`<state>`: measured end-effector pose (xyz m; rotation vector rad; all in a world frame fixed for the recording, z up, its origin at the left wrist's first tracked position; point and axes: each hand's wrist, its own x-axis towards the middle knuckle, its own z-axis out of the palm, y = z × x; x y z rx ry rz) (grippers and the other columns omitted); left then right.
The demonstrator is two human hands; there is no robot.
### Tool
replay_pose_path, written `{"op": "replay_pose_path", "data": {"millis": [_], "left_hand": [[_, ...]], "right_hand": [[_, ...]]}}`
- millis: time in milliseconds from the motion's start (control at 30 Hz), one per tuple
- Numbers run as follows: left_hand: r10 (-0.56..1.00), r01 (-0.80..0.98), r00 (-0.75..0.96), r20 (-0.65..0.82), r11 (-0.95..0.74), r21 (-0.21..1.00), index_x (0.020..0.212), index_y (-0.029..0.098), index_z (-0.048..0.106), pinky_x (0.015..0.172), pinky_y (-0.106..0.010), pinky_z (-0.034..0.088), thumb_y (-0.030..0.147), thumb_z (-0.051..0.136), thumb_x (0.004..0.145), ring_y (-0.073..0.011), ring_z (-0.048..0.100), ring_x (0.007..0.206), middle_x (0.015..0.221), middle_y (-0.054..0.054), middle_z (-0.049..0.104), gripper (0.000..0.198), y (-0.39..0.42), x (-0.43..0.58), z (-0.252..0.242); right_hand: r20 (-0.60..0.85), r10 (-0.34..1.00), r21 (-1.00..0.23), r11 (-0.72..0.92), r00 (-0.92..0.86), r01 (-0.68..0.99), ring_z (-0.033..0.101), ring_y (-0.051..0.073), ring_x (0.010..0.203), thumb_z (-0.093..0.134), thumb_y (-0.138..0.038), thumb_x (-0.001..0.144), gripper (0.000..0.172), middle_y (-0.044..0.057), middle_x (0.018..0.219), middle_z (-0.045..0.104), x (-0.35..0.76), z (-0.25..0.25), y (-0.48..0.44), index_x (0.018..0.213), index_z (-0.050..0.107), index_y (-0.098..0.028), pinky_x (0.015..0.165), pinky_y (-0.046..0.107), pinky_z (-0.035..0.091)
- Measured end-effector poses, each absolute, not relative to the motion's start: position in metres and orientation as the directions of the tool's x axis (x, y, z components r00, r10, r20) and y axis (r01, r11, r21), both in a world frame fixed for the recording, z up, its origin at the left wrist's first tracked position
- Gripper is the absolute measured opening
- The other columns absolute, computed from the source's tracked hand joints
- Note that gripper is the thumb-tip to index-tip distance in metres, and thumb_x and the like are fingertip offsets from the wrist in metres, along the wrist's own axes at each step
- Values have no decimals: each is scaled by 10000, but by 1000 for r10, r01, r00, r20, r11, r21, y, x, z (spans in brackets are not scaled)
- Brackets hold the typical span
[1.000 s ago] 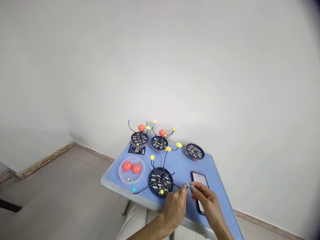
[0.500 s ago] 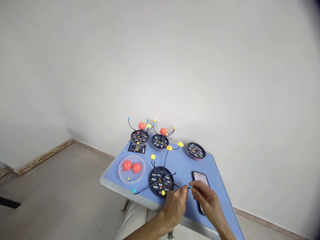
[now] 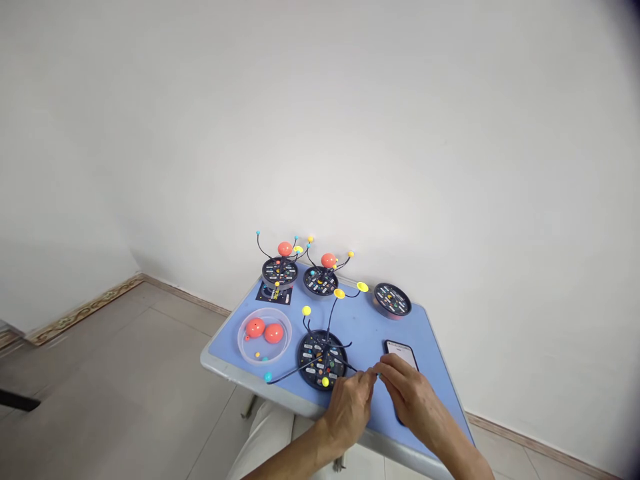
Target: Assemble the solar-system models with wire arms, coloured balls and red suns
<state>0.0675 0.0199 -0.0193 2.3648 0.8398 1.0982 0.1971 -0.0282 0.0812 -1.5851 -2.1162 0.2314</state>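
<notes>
A solar system model [image 3: 316, 373] with a round black printed base and several curved black arms stands near the table's front edge. Yellow and blue balls sit on some of its arm ends. My left hand [image 3: 353, 403] pinches the end of the arm that reaches to the right. Right beside it, my right hand [image 3: 403, 387] has its fingers closed on a small blue ball [image 3: 379, 375] at that arm's tip. The fingers mostly cover the ball, so how far it sits on the arm is hidden.
A clear round tray [image 3: 241, 340] holds two large red half-balls or balls and several small ones. Two models with red centres, the left model [image 3: 280, 271] and the right model [image 3: 321, 281], stand at the back. A bare round base [image 3: 393, 301] and a phone [image 3: 400, 352] lie rightward.
My right hand has turned over and closed in on the blue ball, covering more of it. My left hand keeps its pinch on the arm.
</notes>
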Motion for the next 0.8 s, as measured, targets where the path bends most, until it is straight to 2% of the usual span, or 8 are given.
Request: {"op": "replay_pose_path", "data": {"millis": [233,400,800], "left_hand": [[686,191,478,549,-691,697,982,150,634,555,-267,485,113,352,973,-188,675,606,732,-83,719,285,22,66,-15],[695,146,445,564,-678,720,951,163,639,542,-260,469,122,363,963,-177,653,575,712,-67,712,279,22,65,-14],[705,127,453,546,-657,744,938,166,638,543,-253,469,74,398,928,-174,646,567,685,-48,690,257,22,63,-12]], "right_hand": [[162,950,-237,301,-267,924,616,190,686,322,-57,941,329,82,854,622,195,92,-24,911,623,-186,600,278,477],[80,955,-90,292,-285,952,574,174,626,329,-16,922,331,63,773,589,193,88,-20,811,601,-169,559,264,427],[57,962,55,263,-266,963,593,177,613,349,65,831,340,59,760,616,193,75,-14,799,594,-168,554,268,390]]}}
